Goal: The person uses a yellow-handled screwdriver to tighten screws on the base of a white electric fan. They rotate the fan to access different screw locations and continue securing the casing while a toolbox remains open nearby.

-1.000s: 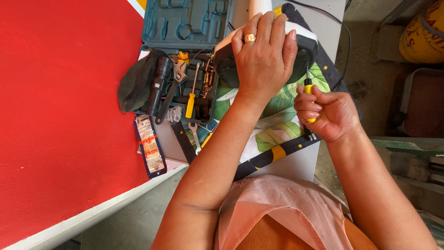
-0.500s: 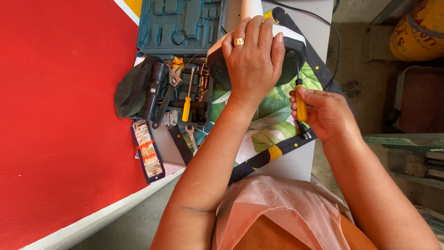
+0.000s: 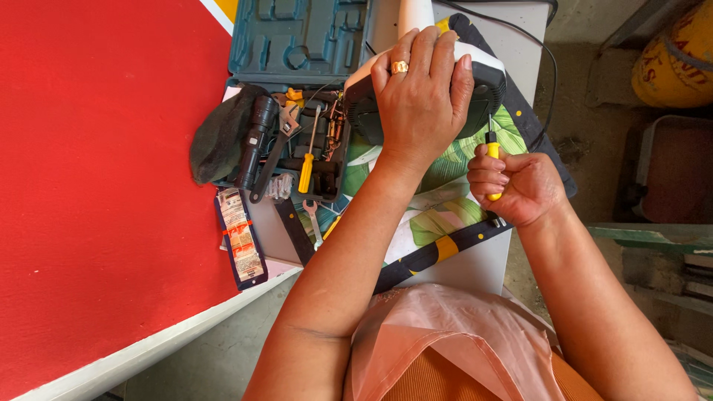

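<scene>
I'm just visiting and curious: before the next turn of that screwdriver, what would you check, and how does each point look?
1. Left hand steadies the appliance: ok.
2. Right hand grips the screwdriver firmly: ok.
3. Tip seated in a screw: cannot tell, it is hidden.
4. Cord away from the tip: ok.
5. Appliance rests on the cloth: ok.

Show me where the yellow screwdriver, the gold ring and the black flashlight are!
yellow screwdriver (image 3: 493, 150), head view, on the yellow handle above the right fist.
gold ring (image 3: 399, 67), head view, on the band on a left-hand finger.
black flashlight (image 3: 255, 137), head view, on the barrel's middle, in the tool case.
</scene>
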